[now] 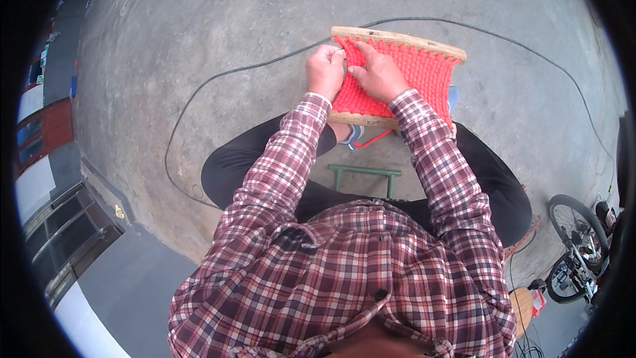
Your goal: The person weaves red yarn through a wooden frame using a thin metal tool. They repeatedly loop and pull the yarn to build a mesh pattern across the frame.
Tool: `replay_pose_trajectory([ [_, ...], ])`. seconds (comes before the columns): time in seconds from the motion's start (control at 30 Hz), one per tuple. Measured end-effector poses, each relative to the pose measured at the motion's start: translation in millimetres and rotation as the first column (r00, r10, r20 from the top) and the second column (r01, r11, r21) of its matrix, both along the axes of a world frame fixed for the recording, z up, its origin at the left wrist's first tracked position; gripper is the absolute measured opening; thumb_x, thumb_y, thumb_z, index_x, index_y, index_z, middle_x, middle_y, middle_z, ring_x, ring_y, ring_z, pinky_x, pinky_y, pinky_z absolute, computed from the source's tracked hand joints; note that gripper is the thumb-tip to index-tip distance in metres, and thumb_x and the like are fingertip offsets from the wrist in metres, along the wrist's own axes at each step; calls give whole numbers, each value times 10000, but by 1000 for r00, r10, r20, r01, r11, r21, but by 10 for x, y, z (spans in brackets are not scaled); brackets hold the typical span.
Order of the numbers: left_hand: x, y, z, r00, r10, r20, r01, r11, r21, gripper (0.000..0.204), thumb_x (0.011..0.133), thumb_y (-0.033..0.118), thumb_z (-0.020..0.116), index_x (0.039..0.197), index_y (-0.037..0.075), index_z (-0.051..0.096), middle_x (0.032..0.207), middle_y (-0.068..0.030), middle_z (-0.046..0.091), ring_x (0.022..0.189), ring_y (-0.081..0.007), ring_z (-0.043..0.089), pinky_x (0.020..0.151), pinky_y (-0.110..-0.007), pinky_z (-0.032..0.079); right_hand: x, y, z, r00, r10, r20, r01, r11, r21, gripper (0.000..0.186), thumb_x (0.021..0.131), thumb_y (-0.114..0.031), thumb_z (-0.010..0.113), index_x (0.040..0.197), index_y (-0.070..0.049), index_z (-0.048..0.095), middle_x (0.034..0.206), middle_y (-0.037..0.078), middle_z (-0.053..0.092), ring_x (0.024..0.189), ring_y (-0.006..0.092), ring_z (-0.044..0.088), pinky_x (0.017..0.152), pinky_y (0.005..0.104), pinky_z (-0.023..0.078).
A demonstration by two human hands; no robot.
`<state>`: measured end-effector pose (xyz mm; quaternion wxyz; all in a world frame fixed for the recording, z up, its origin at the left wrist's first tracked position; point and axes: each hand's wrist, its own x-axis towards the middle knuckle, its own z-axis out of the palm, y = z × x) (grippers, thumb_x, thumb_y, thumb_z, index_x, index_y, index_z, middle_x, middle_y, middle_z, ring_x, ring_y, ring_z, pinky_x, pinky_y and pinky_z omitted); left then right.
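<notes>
A red woven cord seat (pixel 416 74) is stretched between two wooden bars in front of me, over my legs. The far wooden bar (pixel 397 38) carries a row of red loops. At the seat's far left corner my left hand (pixel 324 73) is closed in a pinch on the red cord. A narrow dark edge shows beside its fingers; what it is I cannot make out. My right hand (pixel 381 76) rests on the weave, index finger stretched toward the far bar and thumb apart. A loose red cord tail (pixel 374 139) hangs below the near wooden bar (pixel 363 119).
A green metal bar frame (pixel 364 171) stands between my bent legs. One dark cable (pixel 228 73) curves across the concrete floor behind the seat and around it. At the lower right is a bicycle (pixel 578 242) near a round wooden piece (pixel 522 308) and loose wires.
</notes>
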<state>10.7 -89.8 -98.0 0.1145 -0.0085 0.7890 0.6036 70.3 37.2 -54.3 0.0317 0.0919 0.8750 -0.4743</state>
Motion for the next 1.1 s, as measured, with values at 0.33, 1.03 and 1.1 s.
replay_pose_trajectory([
  [0.33, 36, -15, 62, 930, -90, -357, 3, 971, -238, 175, 826, 175, 591, 791, 5, 610, 706, -166, 630, 641, -266, 631, 609, -356, 488, -140, -66, -104, 995, -37, -94, 58, 970, 236, 408, 814, -203, 600, 1137, 41, 549, 859, 263, 634, 843, 395, 624, 762, 460, 494],
  [1.03, 144, 174, -67, 989, 117, -92, -110, 990, 84, 96, 808, 95, 627, 834, 3, 632, 707, -121, 657, 626, -179, 635, 582, -322, 494, -381, 21, -166, 984, -102, -149, 164, 849, 502, 200, 787, -190, 559, 815, -18, 657, 776, 232, 644, 738, 374, 645, 690, 456, 522],
  [1.1, 135, 115, -61, 955, 71, -288, -76, 997, -5, 114, 827, 117, 607, 829, 3, 613, 721, -131, 645, 652, -217, 630, 618, -338, 495, -334, 60, -200, 973, -128, -193, 208, 846, 492, 203, 796, -208, 568, 808, -28, 662, 767, 221, 645, 729, 365, 644, 683, 451, 520],
])
